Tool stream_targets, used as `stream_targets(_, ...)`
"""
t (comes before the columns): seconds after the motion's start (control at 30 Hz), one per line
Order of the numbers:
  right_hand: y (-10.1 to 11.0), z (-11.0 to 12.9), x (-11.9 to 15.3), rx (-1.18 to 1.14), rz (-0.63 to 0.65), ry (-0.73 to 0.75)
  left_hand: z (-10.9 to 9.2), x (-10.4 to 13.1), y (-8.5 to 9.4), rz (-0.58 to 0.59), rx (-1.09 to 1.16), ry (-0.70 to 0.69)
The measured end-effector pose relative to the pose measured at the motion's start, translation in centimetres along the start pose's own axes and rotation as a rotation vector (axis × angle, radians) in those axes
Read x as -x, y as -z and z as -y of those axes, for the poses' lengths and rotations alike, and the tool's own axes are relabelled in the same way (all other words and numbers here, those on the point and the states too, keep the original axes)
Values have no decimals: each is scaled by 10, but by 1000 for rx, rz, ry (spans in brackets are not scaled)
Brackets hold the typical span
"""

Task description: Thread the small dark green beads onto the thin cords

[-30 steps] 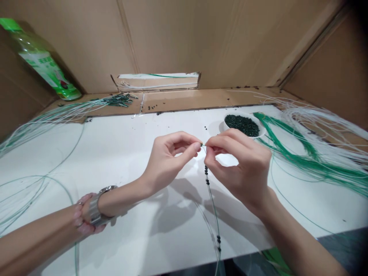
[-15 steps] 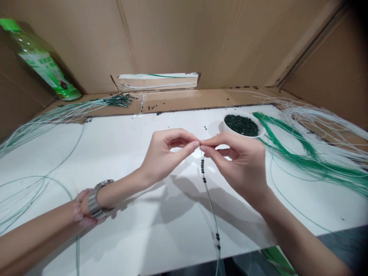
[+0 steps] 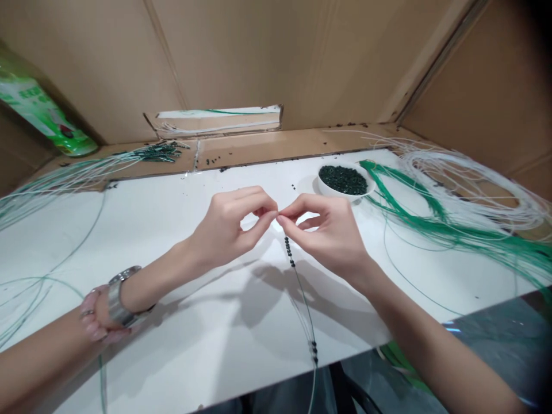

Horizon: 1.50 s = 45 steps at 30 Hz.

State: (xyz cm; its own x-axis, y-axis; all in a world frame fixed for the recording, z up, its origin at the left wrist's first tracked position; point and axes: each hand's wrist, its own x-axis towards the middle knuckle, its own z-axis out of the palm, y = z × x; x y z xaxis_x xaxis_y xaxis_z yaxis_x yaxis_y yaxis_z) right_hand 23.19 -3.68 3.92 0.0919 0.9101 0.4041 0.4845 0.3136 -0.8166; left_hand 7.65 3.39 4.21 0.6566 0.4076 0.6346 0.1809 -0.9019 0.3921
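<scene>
My left hand (image 3: 237, 225) and my right hand (image 3: 325, 233) meet fingertip to fingertip over the white board, each with thumb and forefinger pinched. Between them they grip the upper end of a thin beaded cord (image 3: 304, 296), which hangs from the fingertips. Several small dark beads (image 3: 288, 250) sit on it just below my fingers, and a few more (image 3: 314, 352) hang lower, near the board's front edge. What lies right inside the pinch is too small to make out. Behind my right hand stands a white bowl (image 3: 344, 194) filled with dark beads.
Green strands (image 3: 425, 221) and white strands (image 3: 478, 184) lie at the right. A beaded bundle (image 3: 157, 152) rests at the back left near a green bottle (image 3: 41, 115). Cardboard walls (image 3: 259, 52) enclose the back and sides. Loose beads dot the board (image 3: 172, 339).
The whole view has shifted, so the bowl, bottle and hands appear farther left. Both hands keep their pinch, fingertips still together; the cord hangs at a slightly greater slant.
</scene>
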Motion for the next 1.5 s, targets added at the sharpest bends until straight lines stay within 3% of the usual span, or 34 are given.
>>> stream_targets(0.27, 10, -11, -8, -7, 152, -103, 7, -10, -5, -53, 13, 91)
stream_targets(0.4, 22, -15, -19, -225, 0, -82, 8, -31, -19, -66, 135, 94)
stream_targets(0.53, 37, -21, -26, -298, -192, -78, 5, -57, -35, -95, 252, 108)
stream_targets(0.73, 47, -27, -30, -71, -304, 27, 6, -73, -48, -94, 270, 85)
stream_targets(0.83, 46, -28, -30, -18, -316, 30, 22, -75, -52, -2, 260, 118)
stream_targets(0.97, 45, -31, -31, -14, -313, 16, 66, -74, -65, 140, 102, 248)
stream_targets(1.13, 44, -39, -33, -47, -319, 8, 107, -72, -81, 255, 76, 233)
stream_targets(1.3, 43, -39, -33, -116, -287, -6, 108, -73, -85, 298, 119, 218)
stream_targets(1.5, 44, -36, -33, -200, -249, -23, 94, -73, -86, 180, 241, 320)
